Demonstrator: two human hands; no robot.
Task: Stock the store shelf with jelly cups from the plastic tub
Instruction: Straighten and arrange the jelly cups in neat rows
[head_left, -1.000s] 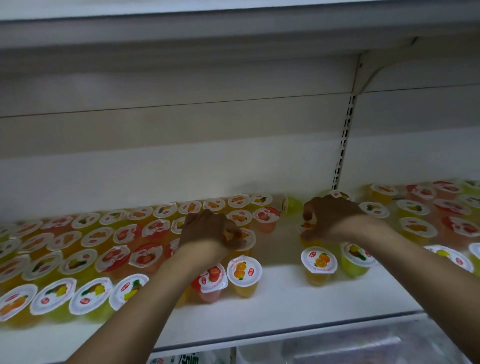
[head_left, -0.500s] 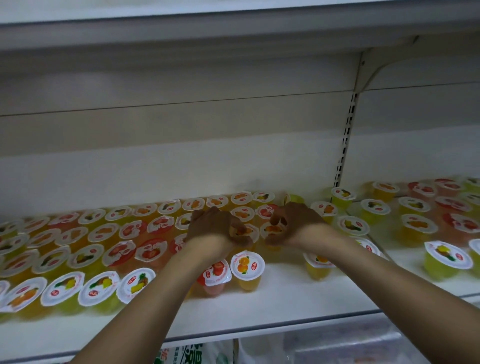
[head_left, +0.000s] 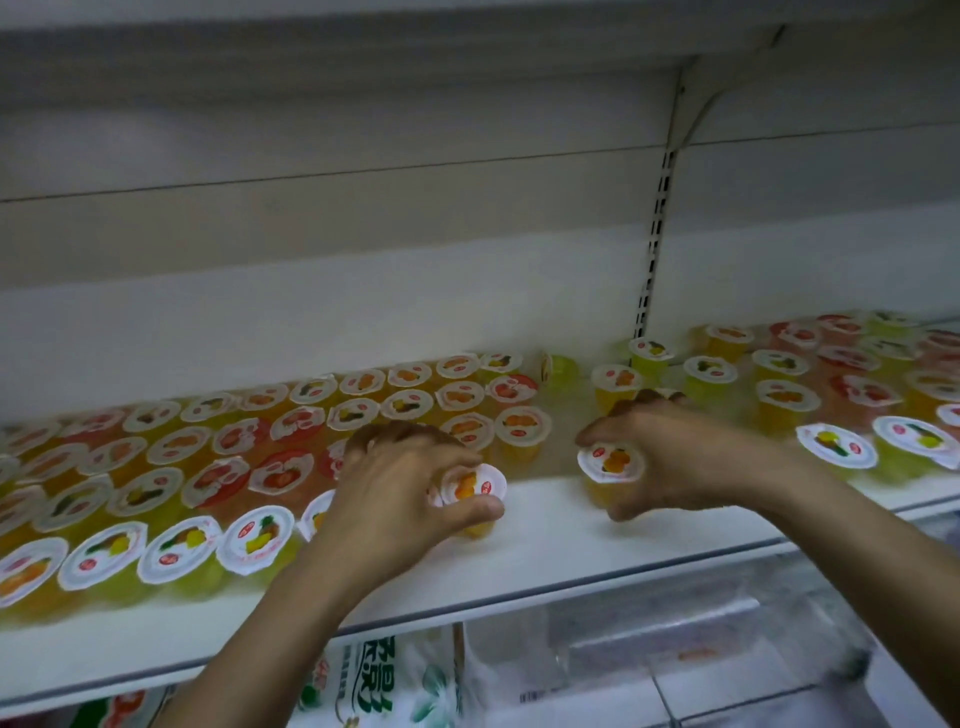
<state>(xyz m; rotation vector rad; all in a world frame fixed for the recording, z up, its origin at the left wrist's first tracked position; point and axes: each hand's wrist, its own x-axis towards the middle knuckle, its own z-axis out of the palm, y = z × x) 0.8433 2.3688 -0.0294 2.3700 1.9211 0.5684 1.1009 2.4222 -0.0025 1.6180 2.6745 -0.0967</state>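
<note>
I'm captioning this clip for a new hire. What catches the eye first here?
Two hands at the middle of the white shelf: the left hand and the right hand each hold an orange jelly cup, left cup, right cup. To the left, packed rows of jelly cups fill the shelf; one green cup lies tipped at the back.

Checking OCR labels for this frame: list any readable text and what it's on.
No text reads whole.
Jelly cup lids: small red round logos, print too small and blurred to read.
Green and white bag under the shelf: large green characters, cut off by the shelf edge and blurred, not readable.
Plastic tub: small label, unreadable.
</note>
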